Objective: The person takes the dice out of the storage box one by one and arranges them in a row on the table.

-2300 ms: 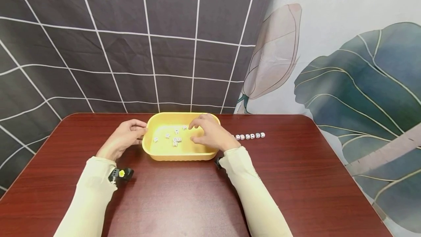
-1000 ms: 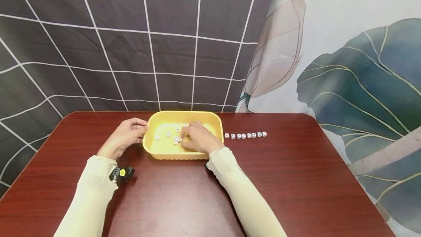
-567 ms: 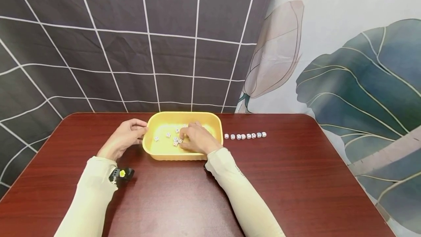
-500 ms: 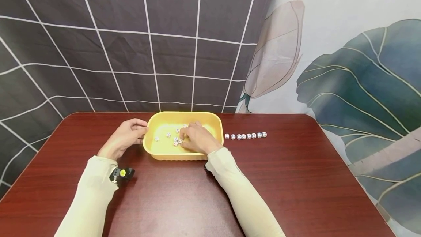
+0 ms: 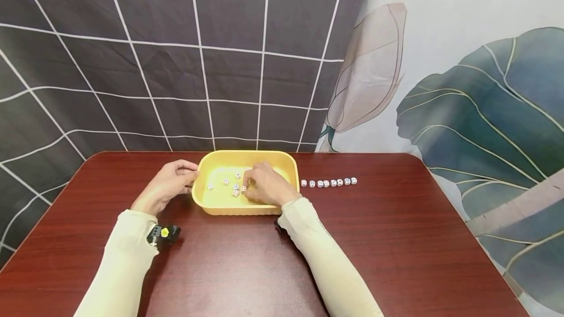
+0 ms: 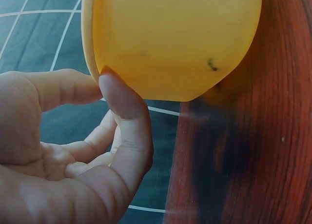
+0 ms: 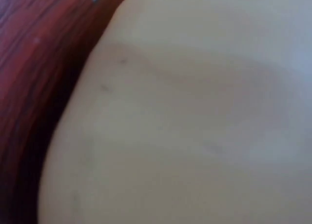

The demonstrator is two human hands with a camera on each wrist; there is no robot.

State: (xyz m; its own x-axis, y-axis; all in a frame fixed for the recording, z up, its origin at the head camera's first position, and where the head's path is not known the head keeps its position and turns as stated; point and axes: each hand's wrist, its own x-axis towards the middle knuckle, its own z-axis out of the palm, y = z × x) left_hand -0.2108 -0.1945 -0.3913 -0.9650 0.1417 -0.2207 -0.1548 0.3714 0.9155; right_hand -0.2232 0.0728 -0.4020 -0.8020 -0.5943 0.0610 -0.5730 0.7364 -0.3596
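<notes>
My left hand (image 5: 169,182) pinches the rim at the left end of a yellow plastic tray (image 5: 220,209); the left wrist view shows its thumb (image 6: 124,99) and forefinger on the wall of the tray. Inside the tray, my right hand (image 5: 269,185) reaches down with thumb and forefinger bent about a small white die (image 5: 243,189). Two more dice (image 5: 235,192) sit just left of those fingertips. Several others are scattered over the tray floor, one (image 5: 210,187) near the left end and one (image 5: 247,169) partly behind the right hand.
Right of the tray, a row of several white dice (image 5: 333,182) stands on the dark red wooden table (image 5: 396,238). A grey grid cloth (image 5: 233,77) hangs behind the table's far edge. The right wrist view holds a blurred pale wall (image 7: 185,126) close up.
The right hand has moved left and down to the dice cluster, uncovering the near end of the row. One die has shifted slightly right, away from its neighbours. The left hand stays on the rim.
</notes>
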